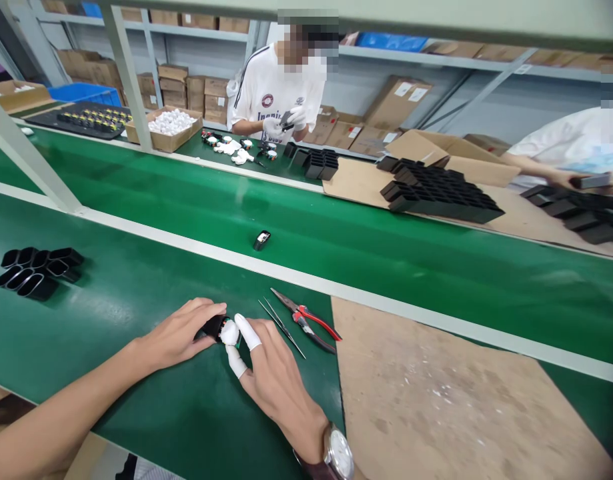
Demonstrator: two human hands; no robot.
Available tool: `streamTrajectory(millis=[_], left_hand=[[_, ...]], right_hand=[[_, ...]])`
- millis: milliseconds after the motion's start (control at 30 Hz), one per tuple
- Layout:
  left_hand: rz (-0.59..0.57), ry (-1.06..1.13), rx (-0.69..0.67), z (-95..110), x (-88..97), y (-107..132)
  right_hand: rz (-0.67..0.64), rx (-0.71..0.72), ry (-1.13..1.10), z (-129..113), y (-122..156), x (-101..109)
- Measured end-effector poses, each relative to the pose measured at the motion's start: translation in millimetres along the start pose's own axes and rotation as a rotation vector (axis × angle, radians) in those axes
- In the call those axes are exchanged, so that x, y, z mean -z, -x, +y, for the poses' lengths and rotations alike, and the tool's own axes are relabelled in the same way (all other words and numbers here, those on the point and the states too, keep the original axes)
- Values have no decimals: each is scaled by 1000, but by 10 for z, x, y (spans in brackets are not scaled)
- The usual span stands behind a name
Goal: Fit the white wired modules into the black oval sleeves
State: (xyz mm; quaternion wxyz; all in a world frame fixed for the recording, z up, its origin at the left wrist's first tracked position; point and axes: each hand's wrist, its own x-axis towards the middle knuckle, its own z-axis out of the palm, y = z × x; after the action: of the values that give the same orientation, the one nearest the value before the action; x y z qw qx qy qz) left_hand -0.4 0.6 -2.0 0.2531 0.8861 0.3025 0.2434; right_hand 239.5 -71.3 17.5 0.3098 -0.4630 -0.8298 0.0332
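Observation:
My left hand [179, 333] curls around a small black housing [215, 326] on the green table. My right hand [269, 373], with white finger cots on thumb and forefinger, pinches a small white part [229, 333] against that housing. Both hands meet near the table's front. Tweezers [281, 327] and red-handled pliers [306, 320] lie just right of my fingers.
A cluster of empty black housings [33, 272] sits at left. One small black piece [261, 239] rides the conveyor belt [386, 247]. A cardboard sheet [436, 393] lies at right. Across the belt, two people handle black trays [436, 193] and a box of white parts [171, 127].

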Motion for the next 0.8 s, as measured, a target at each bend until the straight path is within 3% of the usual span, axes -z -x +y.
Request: streamTrajectory(millis=[600, 800], left_hand=[[-15, -59, -30, 51, -42, 3], [12, -21, 11, 63, -52, 5]], right_hand=[[-8, 86, 150, -74, -86, 58], [-38, 25, 99, -81, -98, 104]])
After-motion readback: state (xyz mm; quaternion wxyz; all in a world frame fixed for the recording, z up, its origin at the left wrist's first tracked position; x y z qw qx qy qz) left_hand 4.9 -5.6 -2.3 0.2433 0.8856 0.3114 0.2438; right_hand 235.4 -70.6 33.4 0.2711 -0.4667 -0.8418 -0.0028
